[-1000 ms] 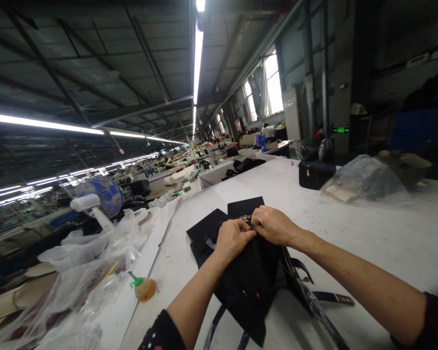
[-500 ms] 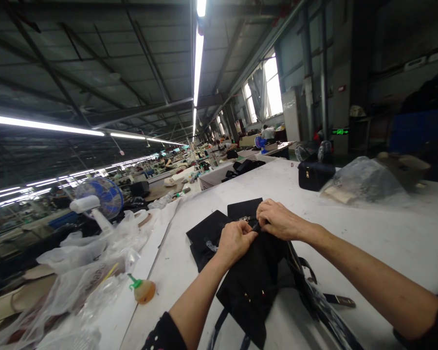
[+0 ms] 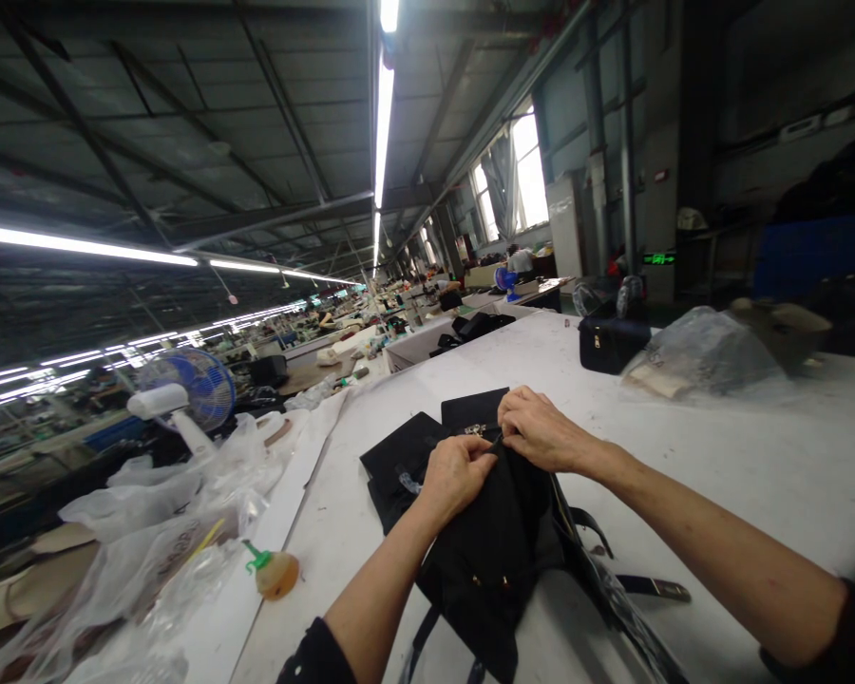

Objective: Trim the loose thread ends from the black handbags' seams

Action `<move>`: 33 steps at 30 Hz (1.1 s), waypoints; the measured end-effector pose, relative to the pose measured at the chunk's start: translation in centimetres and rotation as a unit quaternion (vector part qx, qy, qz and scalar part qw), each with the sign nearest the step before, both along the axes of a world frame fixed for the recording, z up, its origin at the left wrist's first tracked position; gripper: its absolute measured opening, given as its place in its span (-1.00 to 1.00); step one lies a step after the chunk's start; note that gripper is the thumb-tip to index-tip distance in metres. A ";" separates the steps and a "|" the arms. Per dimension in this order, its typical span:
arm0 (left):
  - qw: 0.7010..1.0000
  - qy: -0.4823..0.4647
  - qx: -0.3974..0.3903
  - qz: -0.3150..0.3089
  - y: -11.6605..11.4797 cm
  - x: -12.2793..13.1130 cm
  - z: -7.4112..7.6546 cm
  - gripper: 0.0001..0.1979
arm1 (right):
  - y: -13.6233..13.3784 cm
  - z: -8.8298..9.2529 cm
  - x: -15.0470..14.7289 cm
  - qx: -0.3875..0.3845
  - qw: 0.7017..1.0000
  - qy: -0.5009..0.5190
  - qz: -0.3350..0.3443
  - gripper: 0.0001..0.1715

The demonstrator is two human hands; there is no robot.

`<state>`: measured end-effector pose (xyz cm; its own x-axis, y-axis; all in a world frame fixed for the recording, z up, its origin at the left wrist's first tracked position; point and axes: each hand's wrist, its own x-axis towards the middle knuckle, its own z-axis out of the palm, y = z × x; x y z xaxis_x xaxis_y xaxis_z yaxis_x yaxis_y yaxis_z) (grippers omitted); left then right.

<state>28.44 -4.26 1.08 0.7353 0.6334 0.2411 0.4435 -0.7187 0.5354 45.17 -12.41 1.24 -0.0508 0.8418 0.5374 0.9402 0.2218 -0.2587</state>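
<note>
So there's this huge white work table running down the hall, and along its left edge a big heap of crumpled clear plastic bags is piling up. In the middle, right in front of the person, a floppy black bag is lying on the table top, partly covering a couple of flat black pieces, with its buckled strap trailing off to the right. Further back on the right a see-through plastic sack is slumping next to a small black case, well apart from the hands, and a blue desk fan is sitting off to the left. Nothing is getting in the way of the hands. Left hand is clenching into a fist on the bag's top edge, bunching the fabric. Right hand is curling over just beside it, nearly touching, thumb and fingers pinching a tiny dark tab at that same edge. A little amber bottle with a green cap is lying near the plastic heap.
</note>
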 end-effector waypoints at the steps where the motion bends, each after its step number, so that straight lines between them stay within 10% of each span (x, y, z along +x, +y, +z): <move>1: 1.000 -0.002 -0.004 -0.004 0.1 0.0 0.0 -0.78 | 0.0 0.0 -0.1 0.001 1.000 0.000 -0.004 -0.86; 18: 0.997 0.029 0.042 0.053 0.1 1.3 0.8 -0.81 | 0.6 -0.2 -1.2 0.001 0.999 0.024 -0.037 -0.88; 26: 0.985 -0.001 -0.038 0.166 -0.8 -5.8 2.4 -0.78 | -6.0 -1.1 -1.4 0.023 0.960 0.277 -0.034 -0.71; 33: 0.966 0.082 0.011 0.244 -1.1 -8.5 0.2 -0.80 | -8.6 -3.5 -5.4 -0.076 0.948 0.309 -0.020 -0.34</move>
